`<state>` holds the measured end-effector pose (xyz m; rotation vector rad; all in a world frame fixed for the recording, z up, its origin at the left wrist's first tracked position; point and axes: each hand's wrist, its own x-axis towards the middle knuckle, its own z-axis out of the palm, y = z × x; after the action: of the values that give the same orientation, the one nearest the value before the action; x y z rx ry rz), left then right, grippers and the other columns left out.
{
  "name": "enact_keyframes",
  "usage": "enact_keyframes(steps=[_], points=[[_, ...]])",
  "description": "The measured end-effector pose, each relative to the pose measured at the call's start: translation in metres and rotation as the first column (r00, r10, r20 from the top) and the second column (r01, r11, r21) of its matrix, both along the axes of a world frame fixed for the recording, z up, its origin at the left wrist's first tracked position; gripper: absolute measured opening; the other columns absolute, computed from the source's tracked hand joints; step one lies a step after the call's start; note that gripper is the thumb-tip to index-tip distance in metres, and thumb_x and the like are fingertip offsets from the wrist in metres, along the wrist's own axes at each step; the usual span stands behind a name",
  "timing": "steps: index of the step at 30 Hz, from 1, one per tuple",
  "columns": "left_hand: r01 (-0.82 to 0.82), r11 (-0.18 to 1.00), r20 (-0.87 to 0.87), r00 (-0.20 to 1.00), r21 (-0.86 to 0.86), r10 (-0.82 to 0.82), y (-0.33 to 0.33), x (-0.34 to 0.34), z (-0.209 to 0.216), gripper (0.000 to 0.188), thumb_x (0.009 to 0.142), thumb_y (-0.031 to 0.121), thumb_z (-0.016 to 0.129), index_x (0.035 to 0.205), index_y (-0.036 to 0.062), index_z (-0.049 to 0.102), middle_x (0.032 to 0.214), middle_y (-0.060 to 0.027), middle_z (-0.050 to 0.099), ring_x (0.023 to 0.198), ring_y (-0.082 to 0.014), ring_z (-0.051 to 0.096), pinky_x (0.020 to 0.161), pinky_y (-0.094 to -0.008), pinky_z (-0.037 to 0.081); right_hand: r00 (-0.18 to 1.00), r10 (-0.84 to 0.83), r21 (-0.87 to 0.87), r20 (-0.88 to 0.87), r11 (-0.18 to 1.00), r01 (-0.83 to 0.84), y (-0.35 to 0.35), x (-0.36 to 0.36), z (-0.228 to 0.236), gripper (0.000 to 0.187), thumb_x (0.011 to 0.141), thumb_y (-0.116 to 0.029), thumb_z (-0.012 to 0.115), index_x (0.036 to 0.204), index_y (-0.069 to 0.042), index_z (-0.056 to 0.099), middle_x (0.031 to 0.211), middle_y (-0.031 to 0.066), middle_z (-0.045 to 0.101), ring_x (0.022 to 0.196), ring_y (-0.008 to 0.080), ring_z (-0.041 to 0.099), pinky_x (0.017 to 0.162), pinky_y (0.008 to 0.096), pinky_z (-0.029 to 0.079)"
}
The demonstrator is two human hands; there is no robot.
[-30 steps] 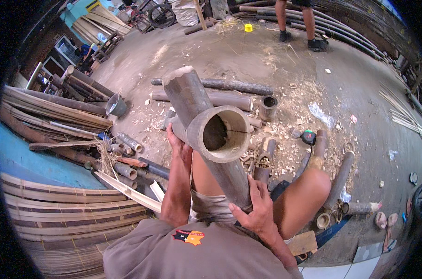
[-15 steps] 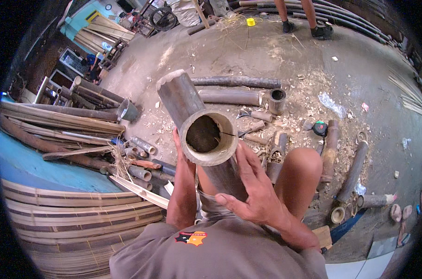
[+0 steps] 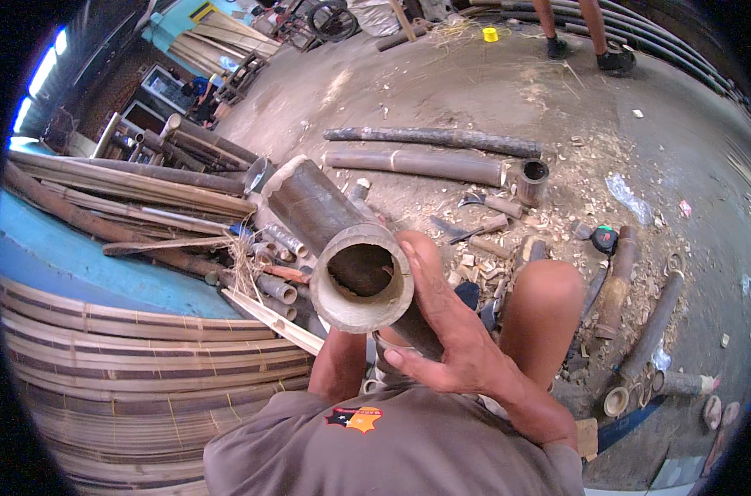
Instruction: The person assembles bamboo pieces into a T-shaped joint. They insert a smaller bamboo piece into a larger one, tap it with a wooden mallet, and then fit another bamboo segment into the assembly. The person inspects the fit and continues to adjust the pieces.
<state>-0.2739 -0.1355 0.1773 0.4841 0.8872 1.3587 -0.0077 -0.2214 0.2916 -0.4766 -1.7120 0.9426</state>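
Note:
A thick bamboo tube [image 3: 332, 304] is in my hands, its pale cut rim and dark hollow turned up toward me. A second bamboo length [image 3: 313, 197] with a scalloped, carved far end sticks out beyond it, up and to the left; whether the two are joined or only overlap I cannot make out. My right hand [image 3: 454, 331] is closed round the right side of the tube, thumb low and fingers along the wall below the rim. From beneath, my left hand [image 3: 340, 364] supports the bamboo; only its wrist side shows, with the fingers mostly hidden behind the tube.
Beyond my knee, wood chips [image 3: 570, 198] litter the floor round an adze-like tool [image 3: 491, 202], a knife [image 3: 475, 227] and a tape measure [image 3: 605, 239]. Bamboo poles [image 3: 417, 165] lie ahead. Slat bundles [image 3: 144, 355] and stacked bamboo [image 3: 144, 198] fill the left. A person's legs [image 3: 590, 33] stand far right.
The bamboo has tilted, its open rim sitting a little lower and its far end swinging down. My left fingers have gone from sight behind it. The whole view has shifted.

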Motion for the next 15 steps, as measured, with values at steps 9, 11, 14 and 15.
enact_keyframes(steps=[9,11,14,15], points=[[-0.128,0.991,0.03,0.991,0.032,0.127,-0.015,-0.018,-0.002,0.078,0.101,0.063,0.026,0.145,0.0049,0.052,0.135,-0.0211,0.065,0.118,-0.0386,0.066,0.104,-0.0544,0.054,0.994,0.101,0.029,0.046,0.994,-0.103,-0.013,0.007,-0.011,0.096,0.087,-0.023,0.076,0.163,0.0,0.022,0.168,0.0235,0.025,0.155,0.041,0.027,0.126,0.0488,0.026],[-0.15,0.988,0.032,0.988,0.032,0.149,-0.02,-0.02,-0.002,0.077,0.101,0.063,0.026,0.145,0.0051,0.052,0.135,-0.0209,0.065,0.118,-0.0385,0.066,0.104,-0.0544,0.053,0.994,0.093,0.052,0.06,0.994,-0.096,-0.014,0.006,-0.012,0.095,0.087,-0.022,0.076,0.162,0.001,0.023,0.168,0.0236,0.026,0.155,0.0404,0.029,0.126,0.0492,0.026],[-0.172,0.985,0.032,0.985,0.032,0.171,-0.025,-0.02,-0.002,0.077,0.101,0.063,0.027,0.145,0.0055,0.052,0.135,-0.0204,0.065,0.118,-0.0383,0.066,0.105,-0.0543,0.053,0.994,0.062,0.086,0.085,0.994,-0.069,-0.016,0.005,-0.014,0.095,0.086,-0.023,0.076,0.162,0.002,0.025,0.168,0.0232,0.026,0.154,0.04,0.03,0.125,0.0501,0.028],[-0.18,0.983,0.032,0.983,0.029,0.179,-0.028,-0.02,-0.002,0.077,0.101,0.063,0.027,0.145,0.0056,0.052,0.135,-0.0203,0.065,0.119,-0.0383,0.066,0.105,-0.0542,0.053,0.994,0.051,0.098,0.093,0.993,-0.06,-0.016,0.005,-0.015,0.094,0.086,-0.023,0.076,0.161,0.002,0.025,0.168,0.0229,0.027,0.154,0.0399,0.031,0.124,0.0503,0.029]])
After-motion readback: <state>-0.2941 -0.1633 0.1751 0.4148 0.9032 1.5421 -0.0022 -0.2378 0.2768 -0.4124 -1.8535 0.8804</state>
